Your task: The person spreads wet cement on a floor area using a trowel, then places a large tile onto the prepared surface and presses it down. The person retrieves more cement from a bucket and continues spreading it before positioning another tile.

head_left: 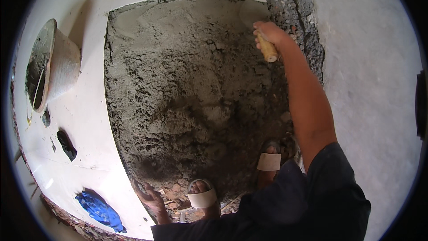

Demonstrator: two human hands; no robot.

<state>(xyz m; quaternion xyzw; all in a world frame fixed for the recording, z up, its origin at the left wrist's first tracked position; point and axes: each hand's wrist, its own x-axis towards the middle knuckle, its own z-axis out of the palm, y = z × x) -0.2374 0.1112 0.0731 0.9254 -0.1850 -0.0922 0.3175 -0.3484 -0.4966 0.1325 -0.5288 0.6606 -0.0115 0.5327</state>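
Evidently the right hand wraps its fingers fully around the wooden handle of one trowel in the upper right of the frame, closed with no slack, the thumb side toward the blade. That hold keeps the grey blade low against the far corner of the mortar bed, which fills the middle of the frame; the arm reaches far out, presumably because the body stays back at the lower edge. At lower left the left hand is open, fingers loosely spread and holding no tool; it sits beside the edge of the white floor tiling, perhaps for balance, though shadow hides whether it bears weight.

Two feet in two pale-strapped sandals, the left one and the right one, stand wide apart near the bottom, likely to steady the crouch. One bucket, mortar on its inside, is at the upper left on the tiling, probably set there to stay off the wet bed. Below it lie one black scrap and, at lower left, one crumpled blue plastic bag. One pale smooth surface runs along the right side.
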